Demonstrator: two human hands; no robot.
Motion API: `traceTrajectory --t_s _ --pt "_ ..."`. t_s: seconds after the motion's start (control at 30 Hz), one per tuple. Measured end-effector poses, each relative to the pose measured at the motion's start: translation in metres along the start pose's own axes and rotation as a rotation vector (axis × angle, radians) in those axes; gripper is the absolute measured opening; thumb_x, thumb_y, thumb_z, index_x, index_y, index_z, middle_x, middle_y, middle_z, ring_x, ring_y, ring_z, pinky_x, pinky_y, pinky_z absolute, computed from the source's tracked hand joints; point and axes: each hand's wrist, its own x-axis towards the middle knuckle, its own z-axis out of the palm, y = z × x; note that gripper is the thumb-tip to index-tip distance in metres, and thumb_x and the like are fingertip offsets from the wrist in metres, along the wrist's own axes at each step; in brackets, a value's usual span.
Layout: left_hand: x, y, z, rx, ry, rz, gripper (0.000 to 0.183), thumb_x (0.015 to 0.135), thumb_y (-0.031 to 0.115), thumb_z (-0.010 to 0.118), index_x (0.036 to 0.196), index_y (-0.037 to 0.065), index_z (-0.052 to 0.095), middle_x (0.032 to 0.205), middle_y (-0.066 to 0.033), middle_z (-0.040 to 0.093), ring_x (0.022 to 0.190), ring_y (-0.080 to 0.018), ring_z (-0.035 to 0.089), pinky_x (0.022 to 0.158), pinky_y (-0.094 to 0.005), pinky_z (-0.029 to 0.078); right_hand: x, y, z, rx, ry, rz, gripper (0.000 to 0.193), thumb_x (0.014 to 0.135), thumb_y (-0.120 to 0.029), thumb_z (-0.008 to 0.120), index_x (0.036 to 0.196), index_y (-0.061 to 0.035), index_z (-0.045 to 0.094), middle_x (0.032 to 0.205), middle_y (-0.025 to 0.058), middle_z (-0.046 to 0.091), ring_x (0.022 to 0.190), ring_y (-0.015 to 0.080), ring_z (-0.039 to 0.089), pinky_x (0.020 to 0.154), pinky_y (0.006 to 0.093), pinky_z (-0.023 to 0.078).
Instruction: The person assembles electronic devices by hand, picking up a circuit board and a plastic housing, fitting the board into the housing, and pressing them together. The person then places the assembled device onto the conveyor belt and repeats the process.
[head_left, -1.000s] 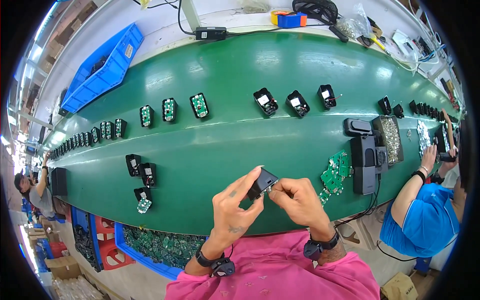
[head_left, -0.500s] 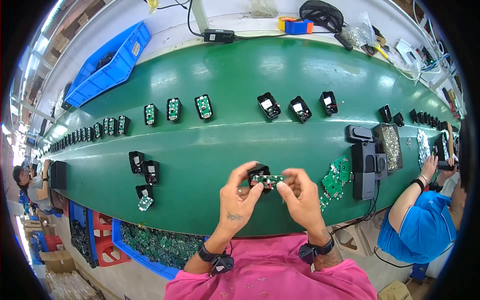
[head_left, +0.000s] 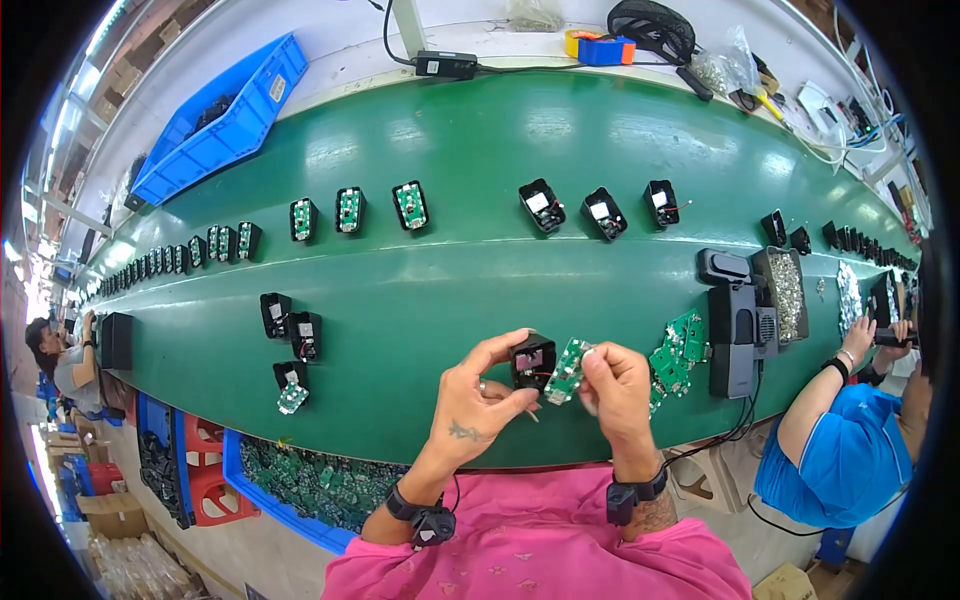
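My left hand grips a small black plastic housing by its side, its open top facing me and a pinkish part and a wire showing inside. In my right hand a green circuit board is pinched by its edge, tilted just right of the housing's mouth. A thin pale strip sticks out below my left fingers; I cannot make out what it is. Loose green circuit boards lie in a pile right of my right hand. Left of my hands stand black housings, one with a board hanging out.
Several housings with boards line the far left; three without boards stand at centre. A dark grey device is beside a box of small metal parts. Blue bins hold parts. A person in blue works at right, another at far left.
My right hand has lifted the circuit board off the housing's mouth and turned it from flat to steeply tilted. The housing stays in my left hand, its opening now uncovered.
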Motion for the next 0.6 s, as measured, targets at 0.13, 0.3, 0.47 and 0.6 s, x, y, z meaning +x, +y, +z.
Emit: traceTrajectory --t_s 0.13,0.3,0.47,0.6 --pt "-0.001 -0.007 0.012 0.147 0.101 0.096 0.064 0.078 -0.012 0.071 0.137 0.001 0.051 0.119 -0.0178 0.063 0.077 -0.0178 0.073 0.062 -0.0239 0.059 0.007 -0.016 -0.002 -0.148 -0.240 -0.002 0.029 0.100 -0.020 0.062 0.076 -0.0031 0.062 0.062 -0.0043 0.054 0.051 0.0028 0.042 0.045 0.0213 0.031" --pt "0.002 -0.011 0.019 0.368 0.205 0.257 0.058 0.077 -0.010 0.069 0.132 0.007 0.059 0.122 -0.0163 0.067 0.070 -0.0148 0.072 0.060 -0.0264 0.058 0.001 -0.036 0.017 -0.633 -0.209 -0.326 0.021 0.090 -0.014 0.070 0.081 0.0028 0.062 0.064 0.0076 0.053 0.056 0.0148 0.046 0.052 0.0321 0.036" --pt "0.005 -0.008 0.020 0.463 0.228 0.383 0.057 0.081 -0.012 0.064 0.134 0.008 0.060 0.121 -0.0172 0.067 0.071 -0.0153 0.071 0.059 -0.0274 0.058 -0.003 -0.032 0.023 -0.692 -0.264 -0.329 0.021 0.093 -0.014 0.066 0.080 0.0026 0.064 0.069 0.0135 0.058 0.058 0.0283 0.053 0.055 0.0379 0.041" --pt "0.006 -0.006 0.019 0.358 0.213 0.330 0.055 0.084 -0.012 0.059 0.136 0.007 0.059 0.116 -0.0152 0.068 0.077 -0.0136 0.071 0.062 -0.0256 0.057 -0.003 -0.035 0.025 -0.684 -0.188 -0.338 0.020 0.093 -0.013 0.066 0.080 0.0016 0.064 0.068 0.0131 0.059 0.059 0.0293 0.055 0.056 0.0390 0.042"
